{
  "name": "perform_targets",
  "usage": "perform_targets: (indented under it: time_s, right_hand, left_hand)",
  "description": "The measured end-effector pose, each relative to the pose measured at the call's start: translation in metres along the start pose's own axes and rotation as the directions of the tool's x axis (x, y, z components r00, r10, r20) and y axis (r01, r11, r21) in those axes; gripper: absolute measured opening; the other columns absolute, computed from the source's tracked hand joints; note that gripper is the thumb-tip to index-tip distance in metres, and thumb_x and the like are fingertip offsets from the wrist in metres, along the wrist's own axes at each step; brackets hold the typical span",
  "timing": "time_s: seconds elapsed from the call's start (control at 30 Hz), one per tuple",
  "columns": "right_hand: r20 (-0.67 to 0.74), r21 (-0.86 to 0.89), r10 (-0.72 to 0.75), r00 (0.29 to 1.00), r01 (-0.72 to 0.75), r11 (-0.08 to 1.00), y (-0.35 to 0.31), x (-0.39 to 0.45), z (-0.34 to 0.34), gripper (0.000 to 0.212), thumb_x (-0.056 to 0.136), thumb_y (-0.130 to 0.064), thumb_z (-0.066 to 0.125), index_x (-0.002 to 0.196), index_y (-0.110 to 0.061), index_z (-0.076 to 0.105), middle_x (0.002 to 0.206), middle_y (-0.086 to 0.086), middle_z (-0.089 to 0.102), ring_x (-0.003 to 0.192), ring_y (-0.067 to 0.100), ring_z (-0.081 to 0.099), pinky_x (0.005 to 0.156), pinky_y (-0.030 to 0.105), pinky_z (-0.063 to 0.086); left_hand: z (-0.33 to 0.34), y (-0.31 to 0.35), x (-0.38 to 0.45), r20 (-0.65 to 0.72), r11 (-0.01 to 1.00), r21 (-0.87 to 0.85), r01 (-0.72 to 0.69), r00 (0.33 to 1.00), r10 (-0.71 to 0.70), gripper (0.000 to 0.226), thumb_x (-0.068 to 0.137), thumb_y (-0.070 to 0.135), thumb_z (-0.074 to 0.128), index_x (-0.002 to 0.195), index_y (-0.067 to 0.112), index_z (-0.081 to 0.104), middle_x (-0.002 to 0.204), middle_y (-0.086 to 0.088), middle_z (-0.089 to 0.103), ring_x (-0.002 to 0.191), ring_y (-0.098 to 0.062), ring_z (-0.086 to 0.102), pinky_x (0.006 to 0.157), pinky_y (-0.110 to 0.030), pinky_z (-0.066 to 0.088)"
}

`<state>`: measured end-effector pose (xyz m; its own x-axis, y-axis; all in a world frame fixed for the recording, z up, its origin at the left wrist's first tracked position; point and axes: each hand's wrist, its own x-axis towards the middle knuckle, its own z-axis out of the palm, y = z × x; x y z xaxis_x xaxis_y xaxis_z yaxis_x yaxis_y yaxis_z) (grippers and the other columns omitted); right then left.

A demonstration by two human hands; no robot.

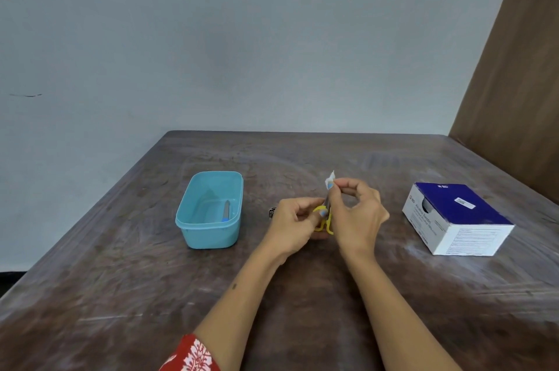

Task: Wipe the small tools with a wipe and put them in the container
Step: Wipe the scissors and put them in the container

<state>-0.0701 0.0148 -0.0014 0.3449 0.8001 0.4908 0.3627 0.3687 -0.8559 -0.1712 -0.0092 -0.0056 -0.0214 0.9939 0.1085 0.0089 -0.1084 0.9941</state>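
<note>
My left hand grips small scissors with yellow handles, held upright over the table's middle. My right hand pinches a small white wipe around the scissors' blades, near their tip. To the left stands an open light-blue plastic container with a small metal file with a blue end lying inside. A small dark metal tool peeks out on the table just left of my left hand, mostly hidden by it.
A blue and white box of alcohol swabs sits on the right of the brown wooden table. A pale wall rises behind the table, and a brown panel stands at the right.
</note>
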Motion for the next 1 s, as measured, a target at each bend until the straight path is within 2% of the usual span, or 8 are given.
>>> perform_targets:
  time_s: [0.07,0.13,0.23,0.4,0.53,0.7,0.87,1.0]
  right_hand:
    - [0.032,0.071,0.036,0.999,-0.038,0.997,-0.002,-0.001,-0.001,0.012,0.08,-0.027,0.071,0.08,-0.033,0.061,0.081,-0.015,0.066,0.104,0.01,0.055,0.091,0.024,0.022]
    - [0.07,0.13,0.085,0.994,-0.094,0.987,0.0,0.0,0.0,0.012,0.075,-0.036,0.072,0.077,-0.039,0.06,0.073,-0.018,0.068,0.099,0.014,0.061,0.098,0.04,0.037]
    - [0.165,0.175,0.141,0.976,-0.17,0.97,-0.001,0.001,0.001,0.009,0.067,-0.05,0.067,0.075,-0.047,0.066,0.076,-0.024,0.069,0.084,0.013,0.069,0.092,0.053,0.046]
    - [0.196,0.284,0.199,0.96,-0.25,0.926,-0.001,0.005,-0.001,0.013,0.079,-0.024,0.073,0.076,-0.035,0.071,0.076,-0.01,0.072,0.078,0.009,0.069,0.085,0.043,0.055]
    - [0.264,0.344,0.213,0.941,-0.298,0.891,-0.002,0.005,-0.002,0.008,0.081,-0.014,0.071,0.079,-0.021,0.073,0.08,0.006,0.073,0.067,0.011,0.067,0.07,0.033,0.055]
    - [0.292,0.373,0.231,0.928,-0.332,0.866,-0.003,0.006,-0.002,0.006,0.081,-0.012,0.071,0.078,-0.016,0.072,0.075,0.005,0.072,0.065,0.011,0.066,0.065,0.027,0.054]
    - [0.215,0.52,0.338,0.916,-0.4,0.754,-0.006,0.012,-0.005,0.006,0.081,-0.009,0.07,0.085,-0.004,0.072,0.069,-0.004,0.069,0.059,-0.006,0.061,0.055,0.008,0.045]
    - [0.252,0.49,0.328,0.91,-0.412,0.768,-0.004,0.012,-0.004,0.005,0.079,-0.008,0.071,0.083,-0.005,0.072,0.065,-0.008,0.071,0.063,-0.004,0.063,0.059,0.01,0.048]
  left_hand:
    - [0.0,-0.001,0.002,-0.047,0.999,-0.029,0.014,0.999,-0.016,0.022,0.092,0.002,0.052,0.109,-0.001,0.065,0.076,-0.004,0.07,0.066,-0.009,0.067,0.065,-0.03,0.06]
    - [-0.001,-0.001,0.003,-0.091,0.998,-0.058,0.021,0.995,-0.027,0.021,0.092,0.002,0.052,0.107,-0.002,0.066,0.066,0.003,0.07,0.06,-0.006,0.066,0.059,-0.025,0.058]
    - [-0.004,0.004,0.001,-0.103,0.998,-0.062,0.023,0.994,-0.03,0.02,0.092,0.002,0.052,0.104,0.002,0.068,0.069,0.0,0.069,0.063,-0.008,0.066,0.059,-0.024,0.058]
    - [-0.005,0.005,0.0,-0.067,1.0,-0.014,0.026,0.997,-0.027,0.022,0.092,0.002,0.052,0.108,0.001,0.066,0.086,-0.013,0.069,0.079,-0.021,0.067,0.067,-0.031,0.06]
    - [-0.004,0.004,0.0,-0.109,1.0,-0.019,-0.008,0.994,0.006,0.023,0.092,0.001,0.052,0.111,-0.001,0.064,0.091,-0.016,0.069,0.078,-0.02,0.068,0.064,-0.029,0.06]
    - [-0.007,0.007,0.0,-0.067,1.0,-0.013,0.0,0.998,-0.001,0.024,0.092,0.001,0.051,0.112,0.0,0.064,0.096,-0.016,0.07,0.082,-0.021,0.069,0.066,-0.029,0.06]
    - [-0.003,0.007,-0.002,0.015,0.999,0.024,0.038,0.999,-0.039,0.024,0.092,0.0,0.05,0.112,-0.003,0.064,0.093,-0.018,0.068,0.077,-0.02,0.068,0.063,-0.028,0.06]
    - [-0.003,0.006,-0.001,-0.022,0.999,0.021,0.027,0.999,-0.026,0.023,0.092,0.001,0.052,0.111,0.0,0.065,0.093,-0.016,0.069,0.08,-0.022,0.069,0.068,-0.034,0.06]
